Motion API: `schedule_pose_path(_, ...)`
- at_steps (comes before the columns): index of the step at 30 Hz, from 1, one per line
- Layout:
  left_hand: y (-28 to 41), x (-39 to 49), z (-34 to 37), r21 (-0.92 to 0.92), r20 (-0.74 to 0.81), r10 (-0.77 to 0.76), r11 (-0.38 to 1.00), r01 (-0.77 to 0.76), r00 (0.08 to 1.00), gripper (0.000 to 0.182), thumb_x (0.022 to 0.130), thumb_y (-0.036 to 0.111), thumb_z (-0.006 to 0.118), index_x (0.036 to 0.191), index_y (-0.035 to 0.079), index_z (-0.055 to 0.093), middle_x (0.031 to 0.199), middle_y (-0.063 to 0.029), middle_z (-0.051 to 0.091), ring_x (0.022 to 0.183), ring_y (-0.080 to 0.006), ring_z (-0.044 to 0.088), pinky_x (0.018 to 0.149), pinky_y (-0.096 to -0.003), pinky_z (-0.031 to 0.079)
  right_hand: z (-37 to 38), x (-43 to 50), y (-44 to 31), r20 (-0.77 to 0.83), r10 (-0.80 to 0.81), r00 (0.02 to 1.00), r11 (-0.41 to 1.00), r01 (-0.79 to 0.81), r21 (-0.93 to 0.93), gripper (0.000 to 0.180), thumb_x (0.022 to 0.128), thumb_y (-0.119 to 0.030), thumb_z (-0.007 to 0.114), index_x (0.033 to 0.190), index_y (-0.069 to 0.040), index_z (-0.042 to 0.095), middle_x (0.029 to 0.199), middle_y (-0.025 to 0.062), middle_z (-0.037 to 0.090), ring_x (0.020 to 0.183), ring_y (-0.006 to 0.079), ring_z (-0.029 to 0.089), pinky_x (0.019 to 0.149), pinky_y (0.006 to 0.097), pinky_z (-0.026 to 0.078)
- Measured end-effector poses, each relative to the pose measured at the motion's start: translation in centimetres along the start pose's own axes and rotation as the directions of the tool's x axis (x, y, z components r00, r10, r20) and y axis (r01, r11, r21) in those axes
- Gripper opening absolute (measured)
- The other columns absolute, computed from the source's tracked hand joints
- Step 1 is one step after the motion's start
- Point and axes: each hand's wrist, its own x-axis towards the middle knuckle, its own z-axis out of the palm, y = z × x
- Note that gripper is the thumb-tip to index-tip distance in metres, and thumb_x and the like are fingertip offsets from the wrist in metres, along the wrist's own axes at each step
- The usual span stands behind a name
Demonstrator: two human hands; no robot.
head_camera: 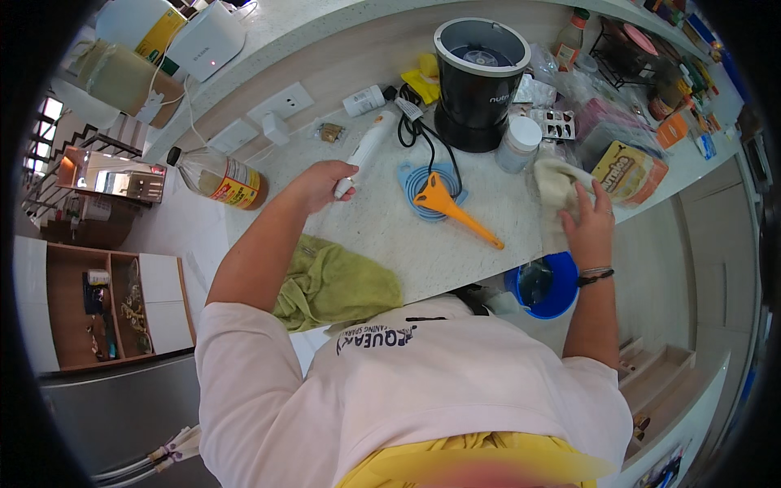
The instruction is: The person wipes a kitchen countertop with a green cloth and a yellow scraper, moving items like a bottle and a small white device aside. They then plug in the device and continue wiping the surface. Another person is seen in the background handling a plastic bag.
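Note:
My left hand (pixel 329 186) grips one end of a white, wand-shaped appliance (pixel 370 144), which points away over the countertop (pixel 366 226). On the right, my right hand (pixel 589 219) touches a cream cloth (pixel 552 192) near the counter's front edge, thumb and fingers spread over it. Between the hands lie a coiled light-blue cord (pixel 421 195) and an orange plastic funnel-like tool (pixel 448 207). A black blender base (pixel 476 110) stands behind them, its black cable bundled at its left. A green towel (pixel 335 283) is heaped at the front edge.
A bottle of brown liquid (pixel 226 183) stands at the left. Behind are a white bottle (pixel 364 100) and a yellow cloth (pixel 423 82). A lidded jar (pixel 518 145), blister packs (pixel 551 124) and a bread pack (pixel 631 172) crowd the right. Below the edge sits a blue bucket (pixel 558 296).

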Motion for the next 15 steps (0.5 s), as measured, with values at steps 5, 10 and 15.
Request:
schedule_pose_path(5,-0.3,-2.7,3.3,-0.334,0.031,0.014,0.942,-0.003,0.999,0.028,0.085,0.023,0.057,0.098,0.000,0.050,0.078,-0.0060,0.056,0.070,-0.0159,0.057,0.061,-0.0280,0.049,2.8,0.6,-6.1,0.165,-0.305,0.938,0.937,0.265,0.226,0.052,0.070,-0.021,0.067,0.118,-0.010,0.050,0.100,0.0116,0.055,0.097,0.0256,0.051,0.083,0.0422,0.036)
schedule_pose_path(10,0.3,-3.7,7.9,-0.477,0.150,0.101,0.879,-0.017,0.983,0.030,0.084,0.025,0.058,0.100,0.000,0.050,0.080,-0.0069,0.057,0.072,-0.0166,0.058,0.063,-0.0288,0.049,5.5,0.8,-10.3,0.478,-0.472,0.741,0.876,0.335,0.346,0.048,0.075,-0.018,0.061,0.120,-0.010,0.047,0.085,0.0125,0.057,0.082,0.0269,0.056,0.070,0.0398,0.041)
schedule_pose_path(15,0.8,-2.2,11.8,-0.533,0.169,0.128,0.846,-0.019,0.977,0.028,0.086,0.024,0.056,0.099,0.000,0.050,0.082,-0.0074,0.058,0.075,-0.0184,0.059,0.064,-0.0285,0.049,1.8,1.1,-5.4,0.401,-0.306,0.863,0.847,0.055,0.529,0.052,0.075,-0.008,0.055,0.126,-0.006,0.042,0.086,0.0155,0.057,0.081,0.0324,0.056,0.068,0.0374,0.046)
